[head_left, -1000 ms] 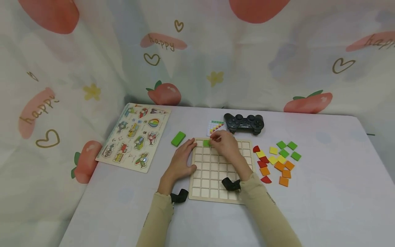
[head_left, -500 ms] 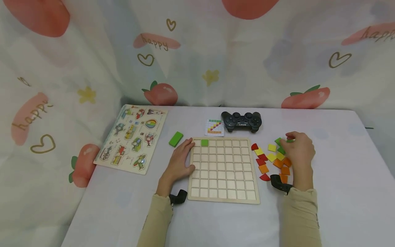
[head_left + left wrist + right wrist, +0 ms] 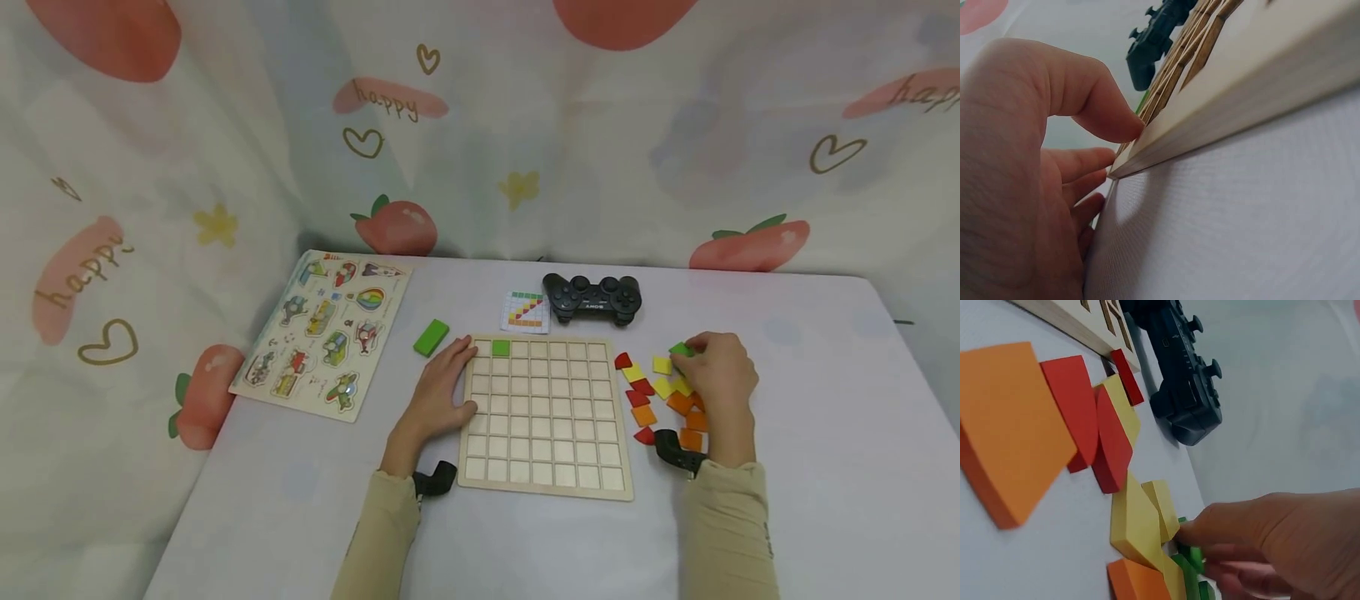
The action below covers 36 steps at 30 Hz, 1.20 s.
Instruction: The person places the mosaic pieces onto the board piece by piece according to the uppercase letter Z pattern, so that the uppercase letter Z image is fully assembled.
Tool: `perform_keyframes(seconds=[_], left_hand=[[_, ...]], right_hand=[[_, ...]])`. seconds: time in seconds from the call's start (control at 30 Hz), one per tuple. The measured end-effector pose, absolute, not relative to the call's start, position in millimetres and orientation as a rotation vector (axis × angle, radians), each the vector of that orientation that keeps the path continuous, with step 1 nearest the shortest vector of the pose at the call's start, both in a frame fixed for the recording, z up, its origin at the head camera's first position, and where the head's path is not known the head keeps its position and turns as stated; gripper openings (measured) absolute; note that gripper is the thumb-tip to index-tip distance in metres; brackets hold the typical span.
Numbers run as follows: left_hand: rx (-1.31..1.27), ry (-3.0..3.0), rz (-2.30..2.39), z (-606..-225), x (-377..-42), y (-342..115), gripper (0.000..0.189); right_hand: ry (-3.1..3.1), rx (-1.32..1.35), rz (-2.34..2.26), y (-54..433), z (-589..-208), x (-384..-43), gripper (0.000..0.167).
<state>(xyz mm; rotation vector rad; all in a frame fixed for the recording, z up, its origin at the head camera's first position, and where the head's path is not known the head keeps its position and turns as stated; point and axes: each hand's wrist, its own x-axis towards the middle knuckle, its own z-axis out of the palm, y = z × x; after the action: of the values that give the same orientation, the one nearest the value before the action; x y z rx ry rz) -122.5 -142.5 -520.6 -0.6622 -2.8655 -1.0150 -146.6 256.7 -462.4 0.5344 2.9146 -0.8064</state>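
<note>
Right hand [image 3: 723, 373] reached green tile [image 3: 680, 348]; only head view shows card [image 3: 525, 312].

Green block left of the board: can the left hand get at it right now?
Probably yes: the green block lies close to the left hand, with nothing visible between them; the hand would just have to leave the board.

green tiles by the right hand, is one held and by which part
Cannot be told for sure: the right hand has its thumb and fingertips at a green tile, but they hide whether it is gripped, and by which edge.
</note>
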Motion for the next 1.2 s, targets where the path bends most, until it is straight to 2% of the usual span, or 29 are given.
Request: perform_keyframes(seconds=[0.2, 0.4, 0.53, 0.9, 1.2], left_hand=[[-0.661, -2.873, -1.013, -518.3, -123.4, -143.1, 0.082], [-0.660, -2.871, -1.001, -519.2, -123.7, -145.9, 0.083], [-0.666, -2.865, -1.031, -517.4, -124.2, -144.3, 0.082], [-0.680, -2.882, -1.007, -518.4, -125.2, -139.9, 0.083], [-0.669, -2.874, -1.010, -519.0, -124.6, -142.3, 0.083]], right_hand=[[3.051, 0.454, -1.075, 230.0, -455.4, -150.8, 0.043], [3.068, -0.096, -1.245, 161.9, -461.8, -154.2, 0.033], [3.025, -0.293, -1.198, 124.3, -467.0, -155.1, 0.032], [2.994, -0.479, -0.932, 87.8, -478.3, -162.7, 0.025], [2.945, -0.464, -1.025, 87.5, -474.0, -166.6, 0.027]])
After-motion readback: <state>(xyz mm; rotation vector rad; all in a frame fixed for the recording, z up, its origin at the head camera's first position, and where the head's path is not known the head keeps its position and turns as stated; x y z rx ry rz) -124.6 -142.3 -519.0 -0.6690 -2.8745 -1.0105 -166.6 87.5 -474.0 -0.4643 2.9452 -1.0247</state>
